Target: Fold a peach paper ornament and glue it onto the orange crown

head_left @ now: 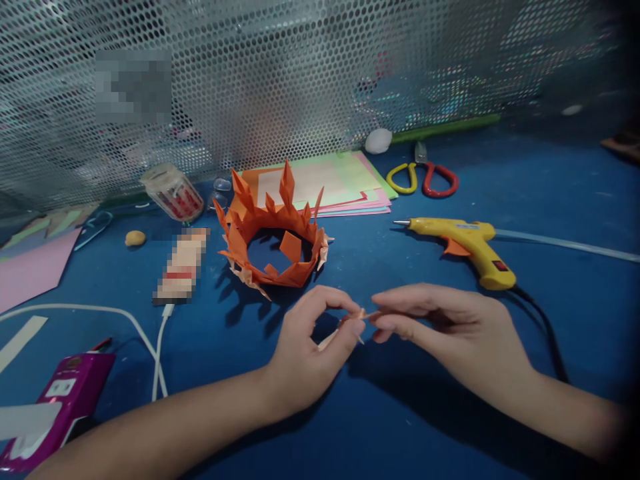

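Note:
Between thumb and fingers, my left hand pinches a small folded piece of peach paper. My right hand meets it from the right, its fingertips closed on the piece's thin tip. Just beyond my hands stands an orange folded-paper crown with upright spikes; paler peach pieces sit on its near and right sides. A loose-looking orange square shows inside the ring. To the right, a yellow glue gun with an orange trigger lies on its side, its nozzle pointing left.
Behind the crown lie stacked coloured papers. Scissors rest at the back right, near a white lump. Left are a jar, a blurred phone-like object, white cables and a purple device. Perforated metal borders the blue table.

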Demonstrator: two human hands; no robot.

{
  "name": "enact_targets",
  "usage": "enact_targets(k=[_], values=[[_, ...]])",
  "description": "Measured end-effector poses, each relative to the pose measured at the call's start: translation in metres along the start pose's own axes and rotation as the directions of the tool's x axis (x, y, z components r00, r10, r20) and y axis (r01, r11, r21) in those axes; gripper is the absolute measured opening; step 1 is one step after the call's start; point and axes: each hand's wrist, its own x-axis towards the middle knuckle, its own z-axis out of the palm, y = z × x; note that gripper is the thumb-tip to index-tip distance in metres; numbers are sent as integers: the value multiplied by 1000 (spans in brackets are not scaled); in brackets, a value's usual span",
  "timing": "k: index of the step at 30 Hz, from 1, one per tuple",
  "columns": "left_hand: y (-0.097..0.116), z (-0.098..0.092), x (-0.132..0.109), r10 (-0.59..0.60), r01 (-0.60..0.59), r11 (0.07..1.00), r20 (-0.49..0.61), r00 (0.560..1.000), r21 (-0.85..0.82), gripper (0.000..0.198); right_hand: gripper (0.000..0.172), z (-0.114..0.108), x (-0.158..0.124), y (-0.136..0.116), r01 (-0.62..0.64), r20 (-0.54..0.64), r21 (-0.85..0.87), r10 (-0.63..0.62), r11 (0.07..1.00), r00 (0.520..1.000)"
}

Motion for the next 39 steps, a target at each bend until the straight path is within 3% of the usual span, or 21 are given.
enact_targets(k=[2,5,9,17,23,39], values=[[0,1,0,25,-25,1000,-3,1000,-15,4,22,0,0,0,34,45,-14,-34,999,998],[0,1,1,34,-34,999,9,999,-1,6,11,0,2,-2,125,118,-89,-114,988,986],[1,0,1,61,-60,998,47,997,-21,15,8,-3,3,-3,219,86,-170,-207,961,975],[1,2,1,47,-47,999,25,999,5,19,8,-2,4,0,285,52,-184,-280,941,958],[2,1,2,49,-50,998,34,998,33,18,11,-5,2,2,297,29,-285,-301,911,953],[5,-1,3,98,-103,992,69,993,70,13,23,-6,1,1,430,121,-334,-414,839,902]])
